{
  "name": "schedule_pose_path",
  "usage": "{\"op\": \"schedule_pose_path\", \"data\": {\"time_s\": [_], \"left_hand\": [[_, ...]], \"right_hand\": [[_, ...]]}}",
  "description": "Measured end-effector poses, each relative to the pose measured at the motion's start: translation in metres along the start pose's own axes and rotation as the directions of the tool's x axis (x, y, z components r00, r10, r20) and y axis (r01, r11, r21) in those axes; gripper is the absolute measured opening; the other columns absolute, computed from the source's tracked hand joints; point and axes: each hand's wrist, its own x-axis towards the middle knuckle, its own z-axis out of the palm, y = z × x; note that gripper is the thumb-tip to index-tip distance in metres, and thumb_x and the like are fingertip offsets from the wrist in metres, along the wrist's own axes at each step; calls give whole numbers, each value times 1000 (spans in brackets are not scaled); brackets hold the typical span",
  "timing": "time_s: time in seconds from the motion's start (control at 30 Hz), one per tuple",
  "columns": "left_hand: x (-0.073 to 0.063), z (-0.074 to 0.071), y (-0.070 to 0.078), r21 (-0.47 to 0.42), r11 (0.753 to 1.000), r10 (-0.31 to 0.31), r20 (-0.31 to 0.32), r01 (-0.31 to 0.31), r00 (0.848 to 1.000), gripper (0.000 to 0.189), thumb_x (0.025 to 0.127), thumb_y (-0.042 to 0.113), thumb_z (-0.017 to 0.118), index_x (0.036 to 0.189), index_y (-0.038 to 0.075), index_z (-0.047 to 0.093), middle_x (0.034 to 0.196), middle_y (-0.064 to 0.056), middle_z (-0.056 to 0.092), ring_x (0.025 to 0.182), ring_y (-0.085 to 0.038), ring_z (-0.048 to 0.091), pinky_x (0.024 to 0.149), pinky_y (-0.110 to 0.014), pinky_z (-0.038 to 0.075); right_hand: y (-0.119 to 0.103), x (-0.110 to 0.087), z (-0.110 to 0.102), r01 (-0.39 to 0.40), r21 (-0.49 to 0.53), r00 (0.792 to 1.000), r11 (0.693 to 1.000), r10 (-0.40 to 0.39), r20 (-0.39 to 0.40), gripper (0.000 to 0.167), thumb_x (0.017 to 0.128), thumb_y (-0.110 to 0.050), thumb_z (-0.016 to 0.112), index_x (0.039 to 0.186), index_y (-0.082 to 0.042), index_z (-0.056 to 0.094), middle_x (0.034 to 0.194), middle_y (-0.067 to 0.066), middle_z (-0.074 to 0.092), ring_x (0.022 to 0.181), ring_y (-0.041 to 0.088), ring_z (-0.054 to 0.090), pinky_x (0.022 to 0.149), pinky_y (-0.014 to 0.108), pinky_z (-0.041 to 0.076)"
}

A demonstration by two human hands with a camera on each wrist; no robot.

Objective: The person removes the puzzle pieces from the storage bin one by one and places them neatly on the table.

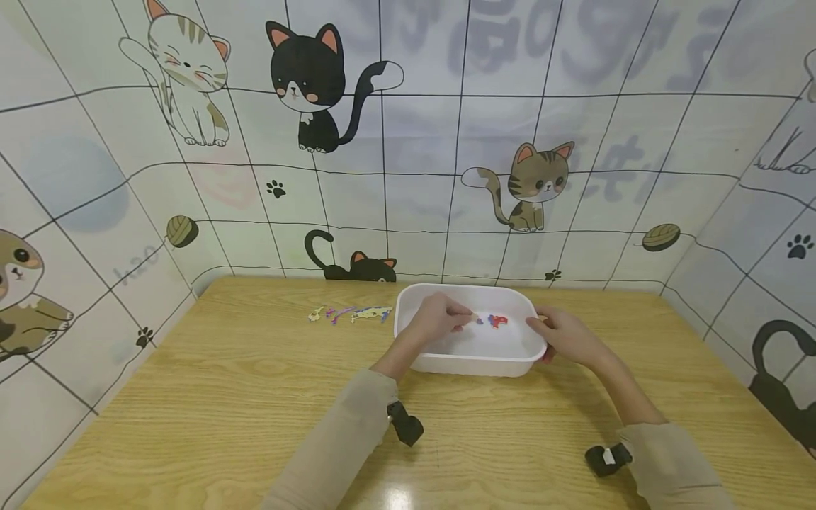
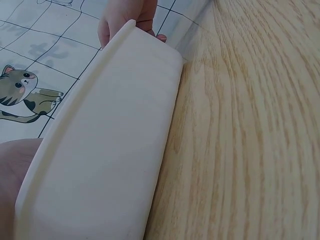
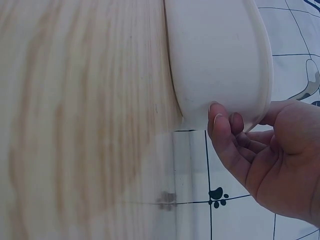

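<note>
left hand [image 1: 436, 316] inside a white tub [image 1: 472, 366], right hand [image 1: 566, 336] on its end
the right hand grips the tub's right end; the left fingertips are drawn together near a small blue piece [image 1: 479, 321] and a red piece [image 1: 499, 321] on the tub floor, though i cannot tell if they pinch anything. best to hold the tub firmly and keep fingertips low, handling thin pieces by their edges.

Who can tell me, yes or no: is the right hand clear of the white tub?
No, in the right wrist view the right hand grips the white tub at one end.
</note>
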Motion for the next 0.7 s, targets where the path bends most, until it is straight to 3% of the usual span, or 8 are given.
{"op": "schedule_pose_path", "data": {"time_s": [0.2, 0.43, 0.7], "left_hand": [[0, -1, 0, 20, 1000, 18, -15, -18, 1000, 19, 96, 8, 68, 113, 0, 75, 97, -10, 76, 69, -5, 62, 58, -16, 44], [-2, -5, -1, -24, 999, 35, -54, -36, 998, 20, 92, 10, 74, 110, 3, 77, 99, -8, 76, 80, -11, 66, 70, -22, 52], [-6, -11, 1, -74, 995, 56, -95, -63, 994, 21, 89, 8, 74, 110, 3, 77, 99, -8, 76, 78, -13, 70, 70, -24, 53]], "right_hand": [[0, 0, 0, 0, 1, 1000, 1000, 0, 2, 46, 108, -15, 48, 140, 16, 40, 78, 11, 68, 59, 26, 66, 56, 40, 58], [-1, -1, 0, 12, -5, 1000, 1000, -12, 1, 44, 108, -14, 48, 139, 16, 42, 78, 13, 69, 58, 26, 66, 55, 40, 58], [-2, -1, 0, 12, -14, 1000, 1000, -12, 1, 43, 108, -13, 48, 138, 17, 42, 77, 12, 68, 57, 27, 66, 55, 40, 58]]}}
